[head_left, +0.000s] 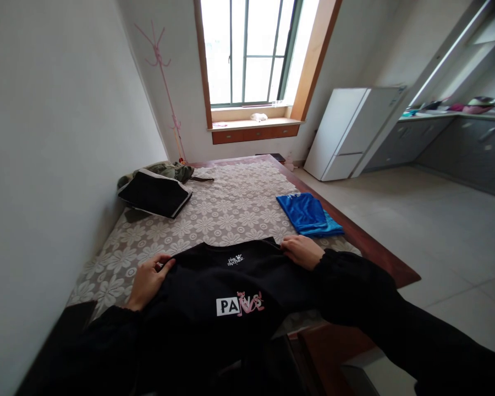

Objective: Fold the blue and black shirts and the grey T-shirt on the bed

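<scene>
A black sweatshirt (231,286) with a white and pink print lies spread on the near end of a table covered by a floral lace cloth (231,203). My left hand (148,280) pinches the garment's left shoulder, fingers closed on the fabric. At the right shoulder my right hand (301,250) grips the cloth too, fingers curled over the edge. Both of my sleeves are black.
A folded blue garment (307,213) lies on the table's right side. A black folded item with white trim (154,192) and an olive bundle (169,169) sit far left by the wall. A white fridge (346,132), a pink coat stand (165,77) and a kitchen counter (457,118) stand beyond.
</scene>
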`<state>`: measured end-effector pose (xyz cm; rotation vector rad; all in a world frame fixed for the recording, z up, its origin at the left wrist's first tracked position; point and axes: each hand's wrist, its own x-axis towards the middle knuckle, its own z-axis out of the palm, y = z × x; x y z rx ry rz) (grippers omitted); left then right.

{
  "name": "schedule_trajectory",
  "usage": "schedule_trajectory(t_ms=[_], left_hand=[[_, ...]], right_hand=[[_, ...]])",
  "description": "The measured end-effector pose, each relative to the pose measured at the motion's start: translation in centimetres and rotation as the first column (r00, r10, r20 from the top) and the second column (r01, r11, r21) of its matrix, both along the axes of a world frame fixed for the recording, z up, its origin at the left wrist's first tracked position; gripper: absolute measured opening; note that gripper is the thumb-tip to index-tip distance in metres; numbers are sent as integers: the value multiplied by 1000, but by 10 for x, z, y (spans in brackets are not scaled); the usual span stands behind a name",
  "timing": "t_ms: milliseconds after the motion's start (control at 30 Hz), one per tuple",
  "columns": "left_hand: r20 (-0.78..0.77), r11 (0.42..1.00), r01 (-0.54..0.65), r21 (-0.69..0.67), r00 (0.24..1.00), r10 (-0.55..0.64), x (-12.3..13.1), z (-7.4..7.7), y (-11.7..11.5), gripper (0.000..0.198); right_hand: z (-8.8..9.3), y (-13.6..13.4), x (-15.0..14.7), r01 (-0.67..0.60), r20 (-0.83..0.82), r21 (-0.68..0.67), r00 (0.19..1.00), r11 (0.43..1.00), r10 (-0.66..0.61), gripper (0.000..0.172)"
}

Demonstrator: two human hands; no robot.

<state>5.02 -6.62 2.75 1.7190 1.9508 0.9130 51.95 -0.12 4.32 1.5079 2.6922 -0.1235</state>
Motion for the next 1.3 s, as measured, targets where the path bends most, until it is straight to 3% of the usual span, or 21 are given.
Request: schedule_trajectory(t_ms=[167,267,433,533,600,833,967,1133,1300], left_hand=[[37,999,-28,27,999,27,-1,-6,0,47],[26,996,-49,81,999,47,-2,1,-2,45],[7,976,-101,193,995,101,0,42,-15,43],[4,969,-88,233,996,90,4,68,-22,42],[-11,974,-58,220,998,62,8,76,-25,41],[-39,988,-59,140,997,65,6,58,-29,45],[-39,990,-75,120,996,80,2,53,-34,46],[-41,990,-89,113,995,94,2,55,-34,46],[-40,989,-111,102,992,116,1,54,-35,49]], right_hand=[[0,1,-2,-11,-42,1,999,1000,11,14],[7,5,5,-4,-154,-37,988,999,-1,11],[42,8,23,8,-372,1,928,1000,-7,13],[55,5,22,-30,-320,35,947,999,39,14],[49,2,17,-50,-267,20,962,999,54,14],[8,4,13,29,-35,-48,999,998,-30,16],[9,7,28,83,-38,-60,996,995,-86,13],[10,8,39,79,-89,-197,991,977,-98,14],[10,6,40,78,-118,-144,988,986,-96,13]])
